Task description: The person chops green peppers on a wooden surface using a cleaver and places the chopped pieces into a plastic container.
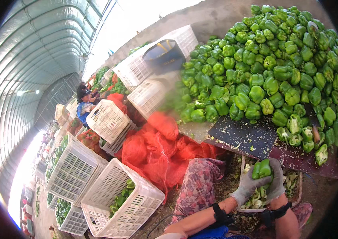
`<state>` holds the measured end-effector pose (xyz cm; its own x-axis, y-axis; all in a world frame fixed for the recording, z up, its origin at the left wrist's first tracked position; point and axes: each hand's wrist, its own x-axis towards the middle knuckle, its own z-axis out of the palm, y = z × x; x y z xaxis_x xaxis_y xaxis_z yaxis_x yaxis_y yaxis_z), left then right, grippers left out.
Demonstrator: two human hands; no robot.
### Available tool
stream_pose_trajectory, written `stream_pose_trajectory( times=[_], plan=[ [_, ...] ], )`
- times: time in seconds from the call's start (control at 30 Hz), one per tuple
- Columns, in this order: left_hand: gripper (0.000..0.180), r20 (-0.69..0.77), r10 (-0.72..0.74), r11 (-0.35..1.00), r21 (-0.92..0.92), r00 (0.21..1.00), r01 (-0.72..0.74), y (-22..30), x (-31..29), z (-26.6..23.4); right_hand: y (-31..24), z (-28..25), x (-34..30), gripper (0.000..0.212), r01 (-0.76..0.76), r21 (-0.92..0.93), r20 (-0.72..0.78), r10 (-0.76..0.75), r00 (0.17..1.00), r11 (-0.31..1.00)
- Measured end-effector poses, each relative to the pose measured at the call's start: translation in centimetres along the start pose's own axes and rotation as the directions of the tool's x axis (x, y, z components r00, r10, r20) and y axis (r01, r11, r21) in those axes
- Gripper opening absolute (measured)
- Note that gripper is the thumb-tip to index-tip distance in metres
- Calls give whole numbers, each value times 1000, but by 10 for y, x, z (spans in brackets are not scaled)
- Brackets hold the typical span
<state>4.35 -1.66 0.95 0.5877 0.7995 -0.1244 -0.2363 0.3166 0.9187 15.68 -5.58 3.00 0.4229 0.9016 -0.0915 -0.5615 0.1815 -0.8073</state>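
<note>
Both of my hands wear grey gloves and meet over a crate of scraps. A green bell pepper (262, 169) sits between them. My left hand (249, 187) closes on the pepper from the left and below. My right hand (276, 180) wraps around its right side, and whatever else is inside its fingers is hidden. Beneath them, a shallow white crate (242, 162) holds pale cores and green trimmings. Cut, hollow peppers (295, 124) lie on the table's right part, near a tool with a brownish handle (316, 135).
A large heap of green bell peppers (270, 75) covers the table beyond my hands. A dark, seed-strewn mat (242, 136) lies at its near edge. To my left stand a white crate (153, 194) with some peppers and red mesh sacks (149, 155). Another person (84, 105) is farther back.
</note>
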Motion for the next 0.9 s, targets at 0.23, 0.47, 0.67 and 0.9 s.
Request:
stream_pose_trajectory(
  times=[0.23,0.47,0.67,0.9],
  plan=[
    [63,-9,-70,995,72,997,71,16,-7,-3,-4,-5,0,39,-102,10,88,101,991,995],
    [66,100,-308,951,0,946,310,24,-25,-19,-15,-9,5,39,-189,-214,226,237,945,958],
    [68,105,-238,963,-101,966,248,15,-30,-18,-16,1,3,31,-110,-293,143,157,977,950],
    [66,53,-192,981,23,980,191,16,-16,-11,30,-32,15,29,-220,113,119,207,971,969]
  ],
)
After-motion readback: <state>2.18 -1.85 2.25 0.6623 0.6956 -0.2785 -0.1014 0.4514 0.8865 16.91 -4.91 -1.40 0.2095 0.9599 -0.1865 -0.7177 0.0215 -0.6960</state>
